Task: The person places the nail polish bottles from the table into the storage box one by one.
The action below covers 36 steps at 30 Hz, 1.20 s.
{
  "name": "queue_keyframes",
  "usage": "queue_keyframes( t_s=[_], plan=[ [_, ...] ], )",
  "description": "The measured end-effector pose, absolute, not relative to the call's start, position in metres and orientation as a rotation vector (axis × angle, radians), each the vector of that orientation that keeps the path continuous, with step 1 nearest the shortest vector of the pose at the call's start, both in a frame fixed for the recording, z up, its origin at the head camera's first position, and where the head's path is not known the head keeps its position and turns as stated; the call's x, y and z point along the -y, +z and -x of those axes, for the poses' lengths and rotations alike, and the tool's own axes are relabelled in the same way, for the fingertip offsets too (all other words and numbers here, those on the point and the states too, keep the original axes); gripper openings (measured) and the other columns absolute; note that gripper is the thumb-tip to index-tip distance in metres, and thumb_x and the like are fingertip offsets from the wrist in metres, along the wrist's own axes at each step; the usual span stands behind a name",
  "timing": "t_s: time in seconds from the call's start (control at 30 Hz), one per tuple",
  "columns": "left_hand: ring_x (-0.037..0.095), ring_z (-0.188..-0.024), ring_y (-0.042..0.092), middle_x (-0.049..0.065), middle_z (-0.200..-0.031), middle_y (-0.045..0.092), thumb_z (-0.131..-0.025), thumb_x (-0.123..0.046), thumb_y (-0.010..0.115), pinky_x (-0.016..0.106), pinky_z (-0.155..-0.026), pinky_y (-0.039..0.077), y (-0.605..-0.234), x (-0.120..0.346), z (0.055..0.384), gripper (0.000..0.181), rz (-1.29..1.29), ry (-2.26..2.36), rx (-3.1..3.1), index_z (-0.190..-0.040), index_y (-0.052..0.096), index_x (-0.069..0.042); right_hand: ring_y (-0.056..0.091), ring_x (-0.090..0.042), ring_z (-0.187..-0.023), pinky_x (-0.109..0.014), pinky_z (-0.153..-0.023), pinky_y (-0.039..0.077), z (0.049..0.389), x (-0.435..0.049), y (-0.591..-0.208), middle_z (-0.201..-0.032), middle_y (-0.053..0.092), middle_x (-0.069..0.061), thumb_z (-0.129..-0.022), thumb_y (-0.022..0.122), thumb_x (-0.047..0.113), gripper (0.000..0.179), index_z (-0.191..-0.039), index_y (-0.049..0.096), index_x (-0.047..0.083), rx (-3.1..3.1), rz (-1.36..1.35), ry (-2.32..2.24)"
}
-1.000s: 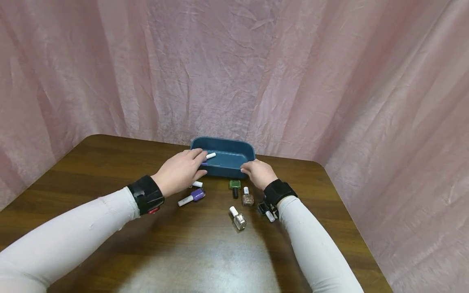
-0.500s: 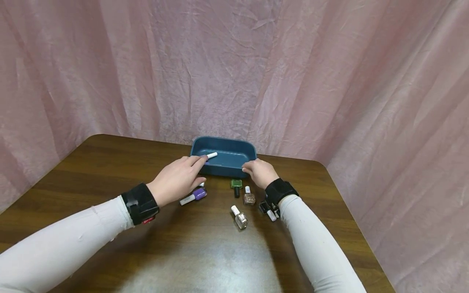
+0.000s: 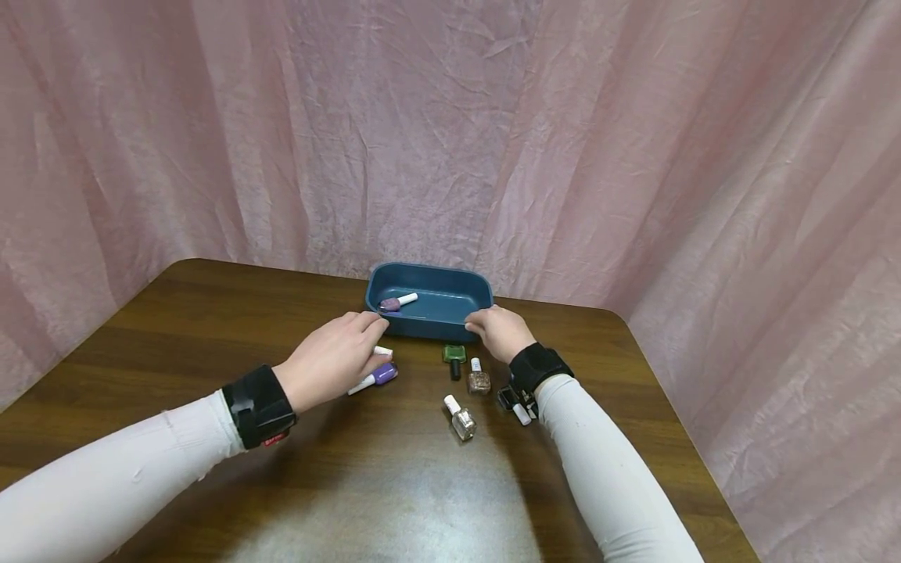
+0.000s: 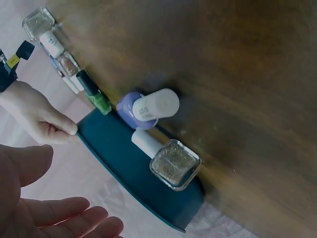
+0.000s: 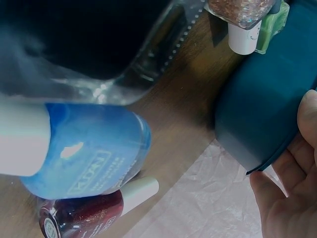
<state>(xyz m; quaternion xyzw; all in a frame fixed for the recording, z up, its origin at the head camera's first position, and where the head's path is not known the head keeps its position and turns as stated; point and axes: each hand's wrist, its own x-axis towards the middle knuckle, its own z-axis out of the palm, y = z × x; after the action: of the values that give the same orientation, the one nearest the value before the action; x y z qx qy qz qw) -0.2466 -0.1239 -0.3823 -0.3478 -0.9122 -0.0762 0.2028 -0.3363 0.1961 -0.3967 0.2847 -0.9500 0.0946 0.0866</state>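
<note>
A purple nail polish bottle with a white cap [image 3: 391,304] lies inside the left end of the blue plastic bin [image 3: 431,329]. My left hand [image 3: 334,356] hovers just in front of the bin's left corner, fingers loosely extended and holding nothing. Below it lie a violet nail polish bottle [image 4: 131,111] and a glitter nail polish bottle [image 4: 173,165], both white-capped; the hand partly covers them in the head view. My right hand [image 3: 498,332] pinches the bin's right rim between thumb and fingers, as the right wrist view also shows.
In front of the bin lie a green bottle [image 3: 454,354], a copper glitter bottle [image 3: 479,382] and a silver glitter bottle [image 3: 463,424]. Beside the right wrist are a dark bottle [image 3: 507,398], a blue bottle [image 5: 94,148] and a dark red bottle [image 5: 84,215]. A pink curtain [image 3: 450,141] hangs behind the table.
My left hand has drawn back from over the bin towards the near left, uncovering the purple nail polish bottle inside. My right hand keeps its hold on the rim.
</note>
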Motion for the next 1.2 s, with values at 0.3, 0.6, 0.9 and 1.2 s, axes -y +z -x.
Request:
queue_keyframes(
  t_s=[0.3, 0.6, 0.9, 1.2],
  plan=[
    [0.037, -0.113, 0.07, 0.019, -0.121, 0.071, -0.1, -0.029, 0.086, 0.049, -0.101, 0.058, -0.389, 0.126, 0.239, 0.051, 0.98, -0.227, 2.56, -0.13, 0.067, 0.008, 0.075, -0.031, -0.106, -0.049, -0.097, 0.058, 0.336, -0.195, -0.397, -0.11, 0.082, -0.009, -0.11, 0.068, 0.019, 0.02, -0.118, 0.083, 0.007, 2.834, -0.835, 0.275],
    [0.034, -0.105, 0.071, 0.018, -0.118, 0.073, -0.101, -0.029, 0.084, 0.047, -0.095, 0.061, -0.4, 0.127, 0.234, 0.049, 1.004, -0.207, 2.589, -0.129, 0.069, 0.007, 0.076, -0.032, -0.108, -0.05, -0.101, 0.057, 0.336, -0.196, -0.397, -0.111, 0.082, -0.009, -0.11, 0.068, 0.019, 0.021, -0.119, 0.083, 0.006, 2.844, -0.825, 0.274],
    [0.029, -0.095, 0.069, 0.015, -0.112, 0.071, -0.099, -0.03, 0.086, 0.044, -0.087, 0.062, -0.407, 0.127, 0.231, 0.047, 1.021, -0.155, 2.611, -0.127, 0.069, 0.004, 0.077, -0.031, -0.109, -0.05, -0.109, 0.053, 0.335, -0.195, -0.396, -0.111, 0.082, -0.01, -0.11, 0.068, 0.018, 0.02, -0.118, 0.083, 0.006, 2.84, -0.829, 0.284],
    [0.031, -0.095, 0.07, 0.016, -0.111, 0.071, -0.097, -0.03, 0.088, 0.046, -0.086, 0.062, -0.411, 0.126, 0.228, 0.047, 1.025, -0.122, 2.576, -0.123, 0.069, 0.004, 0.076, -0.031, -0.11, -0.05, -0.109, 0.053, 0.334, -0.195, -0.395, -0.112, 0.082, -0.01, -0.11, 0.068, 0.018, 0.022, -0.12, 0.082, 0.005, 2.846, -0.83, 0.28]
  ],
)
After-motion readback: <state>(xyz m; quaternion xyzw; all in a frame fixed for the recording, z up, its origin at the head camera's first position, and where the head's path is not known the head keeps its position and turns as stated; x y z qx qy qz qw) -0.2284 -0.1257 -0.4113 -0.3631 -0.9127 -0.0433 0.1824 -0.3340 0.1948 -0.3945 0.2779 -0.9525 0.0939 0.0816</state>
